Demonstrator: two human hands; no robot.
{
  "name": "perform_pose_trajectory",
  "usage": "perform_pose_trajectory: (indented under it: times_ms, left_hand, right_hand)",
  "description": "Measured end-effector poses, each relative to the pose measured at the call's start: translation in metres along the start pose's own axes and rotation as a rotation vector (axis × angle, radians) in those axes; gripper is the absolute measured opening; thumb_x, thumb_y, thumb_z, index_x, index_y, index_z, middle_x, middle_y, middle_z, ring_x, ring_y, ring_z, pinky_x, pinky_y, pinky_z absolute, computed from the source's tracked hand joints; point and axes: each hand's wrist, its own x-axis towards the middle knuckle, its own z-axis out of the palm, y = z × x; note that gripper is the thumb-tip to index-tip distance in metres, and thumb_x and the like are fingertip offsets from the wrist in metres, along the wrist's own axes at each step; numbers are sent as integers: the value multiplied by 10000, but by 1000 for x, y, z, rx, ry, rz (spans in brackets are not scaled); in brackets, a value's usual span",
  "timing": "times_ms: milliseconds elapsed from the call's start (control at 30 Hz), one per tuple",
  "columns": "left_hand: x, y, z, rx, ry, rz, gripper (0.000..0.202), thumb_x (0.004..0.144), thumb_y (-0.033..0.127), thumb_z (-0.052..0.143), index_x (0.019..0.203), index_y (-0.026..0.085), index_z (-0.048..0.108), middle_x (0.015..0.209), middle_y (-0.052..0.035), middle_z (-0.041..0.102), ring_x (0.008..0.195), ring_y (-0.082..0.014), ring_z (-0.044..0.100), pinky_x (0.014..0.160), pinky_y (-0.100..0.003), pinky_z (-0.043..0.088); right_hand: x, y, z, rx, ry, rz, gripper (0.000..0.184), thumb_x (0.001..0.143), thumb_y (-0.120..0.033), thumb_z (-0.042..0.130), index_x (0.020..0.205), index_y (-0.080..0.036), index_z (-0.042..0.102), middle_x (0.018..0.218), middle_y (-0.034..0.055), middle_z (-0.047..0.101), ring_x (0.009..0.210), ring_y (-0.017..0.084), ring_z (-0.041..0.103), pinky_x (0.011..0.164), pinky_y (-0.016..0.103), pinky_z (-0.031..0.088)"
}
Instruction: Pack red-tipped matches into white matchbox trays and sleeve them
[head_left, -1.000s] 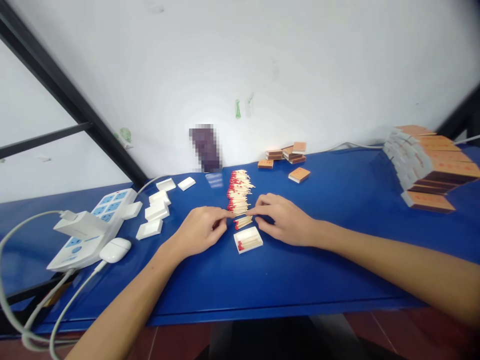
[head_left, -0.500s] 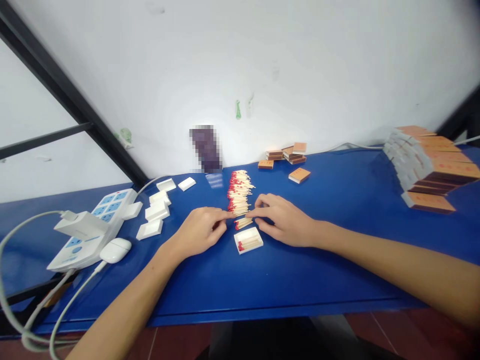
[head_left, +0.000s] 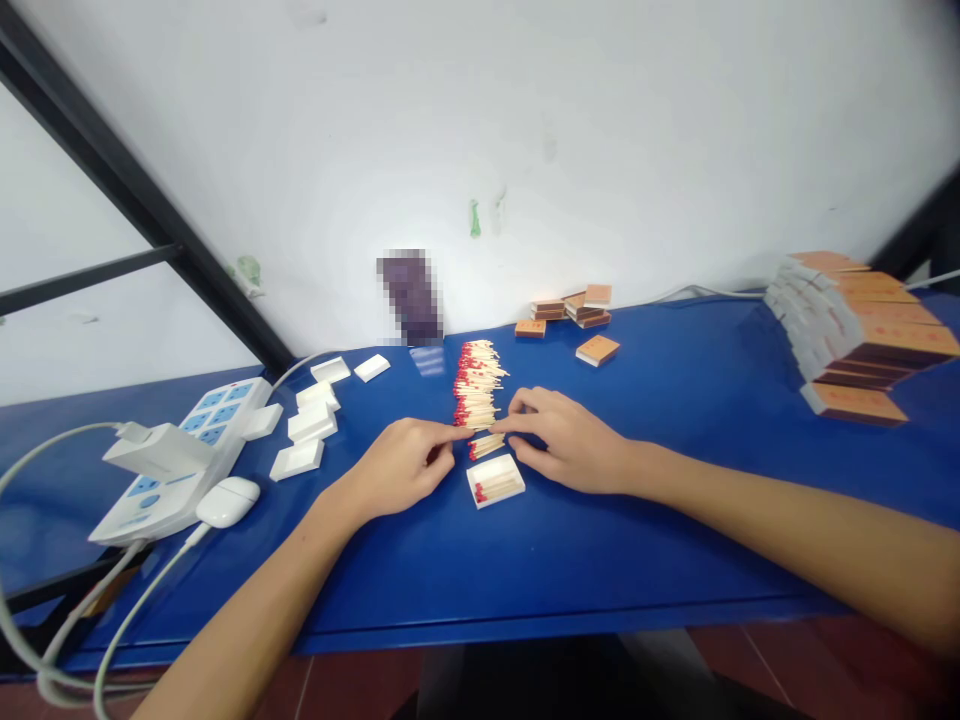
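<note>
A long pile of red-headed matches (head_left: pixel 478 385) lies on the blue table, heads to the left. Just in front of it is a small separate group of matches (head_left: pixel 486 446). My left hand (head_left: pixel 405 460) points its index finger at the head ends, by the gap between pile and group, thumb apart. From the other side my right hand (head_left: pixel 566 440) reaches the stick ends with its index finger, the other fingers partly curled. Neither hand grips anything. Closest to me, a white matchbox tray (head_left: pixel 504 498) holds several matches.
Several white trays (head_left: pixel 296 458) lie at the left beside a power strip (head_left: pixel 180 470) with cables and a white earphone case (head_left: pixel 228 501). Matchboxes (head_left: pixel 598 349) sit near the wall; a large matchbox stack (head_left: pixel 885 330) stands at right. A pixelated dark object (head_left: pixel 412 295) leans on the wall.
My left index finger has shifted very slightly toward me at the match heads. The right hand and the matches look the same.
</note>
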Motion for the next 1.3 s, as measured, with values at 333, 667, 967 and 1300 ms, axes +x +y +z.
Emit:
perform_pose_trajectory:
  times_ms: [333,667,967,1300]
  left_hand:
    - [0,8,-3,-51,-14,-19,488,844,100,476,1287,211,646,634,32,624,548,-98,513,574,-211,376]
    - [-1,8,-1,-46,17,7,416,834,103,488,1158,229,717,697,20,682,562,-100,541,572,-215,383]
    - [-2,2,-1,51,79,12,434,874,138,473,1262,203,659,711,-1,663,576,-109,538,578,-220,387]
    - [-1,0,0,106,56,33,403,899,162,470,1250,201,664,760,-21,692,597,-120,564,595,-232,397]
  right_hand:
    - [1,-1,-2,-2,-12,4,352,930,-188,504,1244,-235,657,1042,88,600,921,224,552,824,386,444]
    - [1,0,-1,10,-15,-3,343,942,-208,503,1246,-250,659,1050,86,595,938,220,549,830,378,437]
    - [1,-1,-1,12,-11,-1,353,945,-207,497,1263,-251,646,1033,85,596,918,217,547,823,373,438]
    - [1,1,-1,10,-11,-8,360,940,-208,504,1268,-260,643,1011,81,600,904,215,548,815,369,440]
